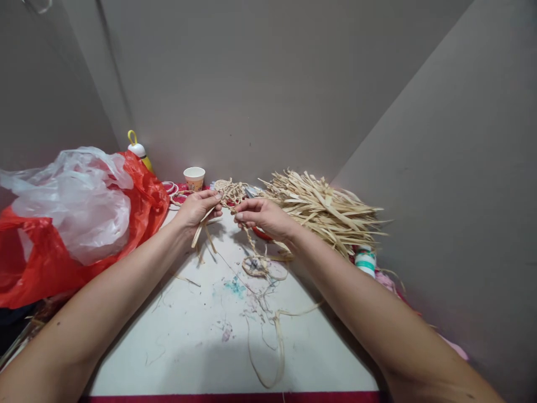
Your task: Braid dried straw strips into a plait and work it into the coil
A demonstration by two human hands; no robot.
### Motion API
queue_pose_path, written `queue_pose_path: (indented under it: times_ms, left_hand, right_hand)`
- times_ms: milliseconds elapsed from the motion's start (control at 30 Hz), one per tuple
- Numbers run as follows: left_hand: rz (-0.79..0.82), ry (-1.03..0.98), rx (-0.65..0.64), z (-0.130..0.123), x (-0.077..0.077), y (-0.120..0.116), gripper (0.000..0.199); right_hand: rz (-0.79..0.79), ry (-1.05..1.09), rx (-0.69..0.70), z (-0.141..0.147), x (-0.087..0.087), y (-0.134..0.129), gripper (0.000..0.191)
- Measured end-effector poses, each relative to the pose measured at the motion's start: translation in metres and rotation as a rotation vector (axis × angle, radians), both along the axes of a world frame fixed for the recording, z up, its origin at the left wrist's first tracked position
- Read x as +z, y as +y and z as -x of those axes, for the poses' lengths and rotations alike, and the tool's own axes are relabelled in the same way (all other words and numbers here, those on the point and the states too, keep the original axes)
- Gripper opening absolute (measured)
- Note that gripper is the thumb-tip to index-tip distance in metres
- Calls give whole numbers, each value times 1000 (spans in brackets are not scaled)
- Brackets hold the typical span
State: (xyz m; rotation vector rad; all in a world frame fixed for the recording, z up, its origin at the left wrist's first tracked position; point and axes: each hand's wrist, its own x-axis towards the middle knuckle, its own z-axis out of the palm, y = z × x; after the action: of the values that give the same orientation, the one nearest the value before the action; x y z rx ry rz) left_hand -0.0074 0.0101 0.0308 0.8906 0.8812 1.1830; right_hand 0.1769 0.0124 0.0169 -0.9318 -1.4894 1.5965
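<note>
My left hand point(202, 208) pinches flat straw strips point(199, 230), whose loose ends hang below the fingers. A short way to the right, my right hand point(260, 215) is closed on a thin twisted straw cord point(250, 239). The cord drops from its fingers to a small coil point(255, 266) on the white tabletop point(188, 347). Between and behind the hands sits a bundle of braided straw cord point(230, 192). Whether the strips and the cord join between the fingers, I cannot tell.
A large pile of dry straw strips point(323, 210) lies at the right. Red and clear plastic bags point(84, 207) fill the left side. A paper cup point(194, 178) and a yellow-white bottle point(138, 150) stand at the back. A green-white container point(364, 260) is by my right forearm.
</note>
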Motion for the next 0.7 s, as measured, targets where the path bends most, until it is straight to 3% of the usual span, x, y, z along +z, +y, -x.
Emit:
queue_pose_path:
  times_ms: [267, 500, 700]
  left_hand:
    - [-20, 6, 34, -4, -1, -2, 10]
    - [-31, 13, 24, 5, 0, 1, 6]
    - [52, 22, -46, 7, -8, 3, 5]
  right_hand:
    - [53, -55, 111, -1, 4, -5, 20]
    - [-47, -40, -46, -1, 4, -5, 23]
    - [-152, -180, -134, -3, 6, -4, 20]
